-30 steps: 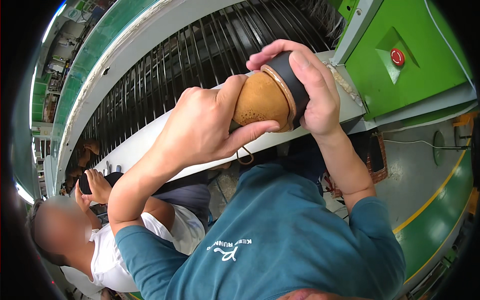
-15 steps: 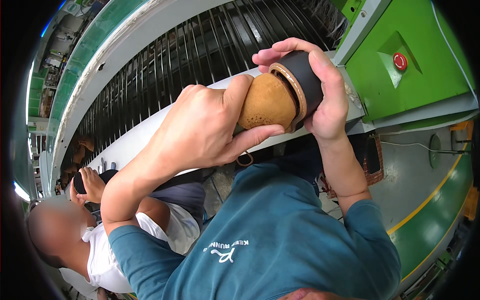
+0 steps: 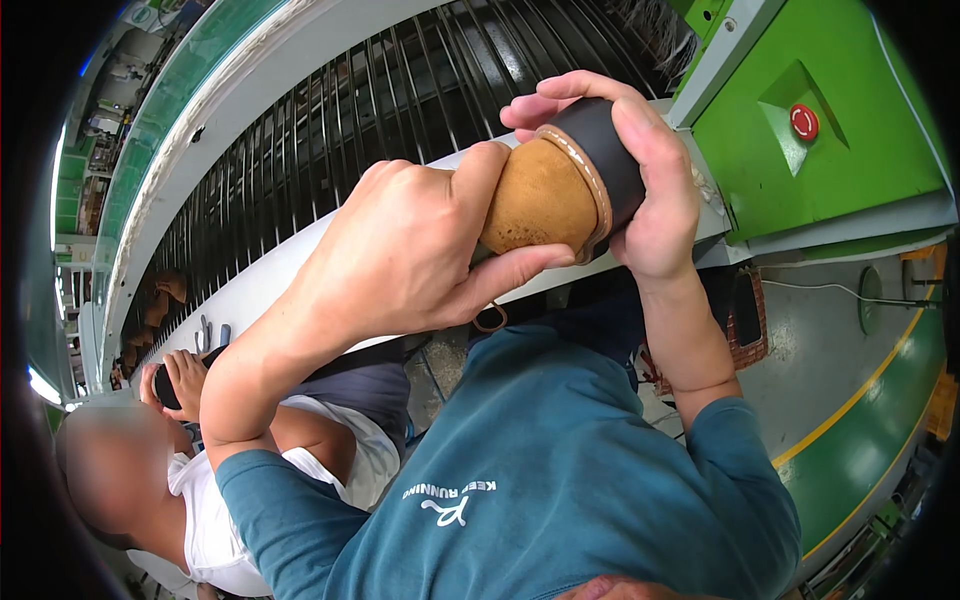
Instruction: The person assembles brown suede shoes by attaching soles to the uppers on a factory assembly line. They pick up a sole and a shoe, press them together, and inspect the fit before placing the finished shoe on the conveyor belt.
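Note:
In front of me I hold what looks like a shoe, seen end-on, with a tan suede-like upper (image 3: pixel 540 190) and a smooth dark grey sole (image 3: pixel 606 155). A brown rim (image 3: pixel 588 170) with white stitching runs where the two meet. My left hand (image 3: pixel 410 240) is closed on the tan side, its thumb along the lower edge; part of its grip is hidden. Curved around the dark sole from the right, my right hand (image 3: pixel 655 190) has its fingers over the top and its palm against the side. A thin brown loop (image 3: pixel 490 318) hangs below my left hand.
Behind the shoe runs a conveyor of dark metal rods (image 3: pixel 400 90) with a white edge (image 3: pixel 320 240). A green machine housing (image 3: pixel 850 80) with a red stop button (image 3: pixel 804 122) stands at right. At lower left, a co-worker in white (image 3: pixel 225 520) holds a dark object (image 3: pixel 168 385).
The dark gap between the tan upper and the stitched rim has closed. Both my hands keep their grip with only slight movement. The co-worker's hands and dark object have shifted a little.

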Available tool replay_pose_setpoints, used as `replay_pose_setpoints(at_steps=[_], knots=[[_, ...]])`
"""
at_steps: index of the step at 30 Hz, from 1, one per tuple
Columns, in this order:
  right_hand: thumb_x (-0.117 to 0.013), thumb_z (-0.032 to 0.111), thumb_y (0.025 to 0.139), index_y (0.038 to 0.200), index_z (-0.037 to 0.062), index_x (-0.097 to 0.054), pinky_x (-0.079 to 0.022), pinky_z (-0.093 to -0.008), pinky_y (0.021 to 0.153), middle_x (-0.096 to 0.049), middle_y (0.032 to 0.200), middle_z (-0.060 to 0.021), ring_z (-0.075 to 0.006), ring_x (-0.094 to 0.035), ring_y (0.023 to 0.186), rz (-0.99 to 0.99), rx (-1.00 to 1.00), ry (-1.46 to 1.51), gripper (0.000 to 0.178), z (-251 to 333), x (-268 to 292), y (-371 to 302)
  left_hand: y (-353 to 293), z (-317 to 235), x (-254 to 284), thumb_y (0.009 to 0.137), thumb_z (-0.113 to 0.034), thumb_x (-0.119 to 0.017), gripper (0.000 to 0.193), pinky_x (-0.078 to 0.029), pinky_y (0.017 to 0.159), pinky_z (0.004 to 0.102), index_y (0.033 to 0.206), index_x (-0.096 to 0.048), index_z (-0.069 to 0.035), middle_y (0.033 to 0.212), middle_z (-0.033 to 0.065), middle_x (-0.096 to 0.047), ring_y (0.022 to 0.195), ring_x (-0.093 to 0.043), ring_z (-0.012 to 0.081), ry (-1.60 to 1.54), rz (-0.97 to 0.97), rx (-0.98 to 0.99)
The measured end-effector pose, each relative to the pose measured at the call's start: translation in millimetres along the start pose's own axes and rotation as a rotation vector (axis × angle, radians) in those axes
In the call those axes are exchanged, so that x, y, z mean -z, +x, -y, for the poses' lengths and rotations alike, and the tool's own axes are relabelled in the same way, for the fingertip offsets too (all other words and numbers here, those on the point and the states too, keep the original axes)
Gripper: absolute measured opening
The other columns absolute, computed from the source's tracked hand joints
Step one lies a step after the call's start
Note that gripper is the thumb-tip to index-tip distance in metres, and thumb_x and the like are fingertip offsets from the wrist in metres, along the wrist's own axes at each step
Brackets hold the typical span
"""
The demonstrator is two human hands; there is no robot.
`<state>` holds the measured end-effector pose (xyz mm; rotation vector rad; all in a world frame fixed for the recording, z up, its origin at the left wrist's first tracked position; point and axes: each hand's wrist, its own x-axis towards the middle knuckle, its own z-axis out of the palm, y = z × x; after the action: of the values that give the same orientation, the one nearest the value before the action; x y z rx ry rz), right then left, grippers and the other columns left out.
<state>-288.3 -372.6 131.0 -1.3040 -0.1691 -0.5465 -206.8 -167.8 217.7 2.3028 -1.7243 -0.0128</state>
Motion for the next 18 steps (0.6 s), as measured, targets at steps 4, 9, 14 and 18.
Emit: replay_pose_setpoints(at_steps=[4, 9, 14, 18], knots=[[-0.039, 0.039, 0.11, 0.142, -0.0098, -0.06, -0.058, -0.0447, 0.109, -0.074, 0.126, -0.0278, -0.0331, -0.074, 0.12, 0.04, 0.003, -0.058, 0.062, 8.1, 4.0, 7.6, 9.7, 0.5, 1.1, 0.093, -0.053, -0.088, 0.068, -0.052, 0.053, 0.0437, 0.115, -0.064, 0.006, 0.061, 0.0185, -0.063, 0.054, -0.068, 0.0402, -0.005, -0.001, -0.018], [-0.04, 0.038, 0.11, 0.142, -0.0095, -0.06, -0.058, -0.0437, 0.109, -0.074, 0.126, -0.0279, -0.0327, -0.075, 0.118, 0.045, -0.019, -0.073, 0.061, 9.0, 8.1, 8.1, 15.0, 1.1, -1.4, 0.093, -0.055, -0.087, 0.068, -0.051, 0.053, 0.0443, 0.11, -0.064, 0.006, 0.058, 0.0177, -0.061, 0.053, -0.067, 0.0405, -0.052, -0.029, -0.025], [-0.044, 0.032, 0.113, 0.141, -0.0049, -0.064, -0.057, -0.0387, 0.106, -0.076, 0.122, -0.0202, -0.0249, -0.073, 0.115, 0.089, 0.007, -0.1, 0.051, 14.0, 8.3, 1.7, 8.0, -7.3, -5.3, 0.092, -0.056, -0.087, 0.069, -0.052, 0.053, 0.0441, 0.112, -0.064, 0.007, 0.059, 0.0179, -0.062, 0.052, -0.067, 0.0399, 0.003, -0.045, -0.017], [-0.053, 0.027, 0.113, 0.141, 0.0004, -0.066, -0.056, -0.0359, 0.104, -0.076, 0.121, -0.0135, -0.0204, -0.072, 0.114, 0.143, 0.091, -0.275, 0.04, 16.2, 13.9, -0.8, 4.0, -12.8, -8.0, 0.093, -0.056, -0.086, 0.071, -0.052, 0.053, 0.0443, 0.114, -0.064, 0.008, 0.059, 0.0182, -0.063, 0.052, -0.066, 0.0402, 0.012, -0.056, -0.011]])
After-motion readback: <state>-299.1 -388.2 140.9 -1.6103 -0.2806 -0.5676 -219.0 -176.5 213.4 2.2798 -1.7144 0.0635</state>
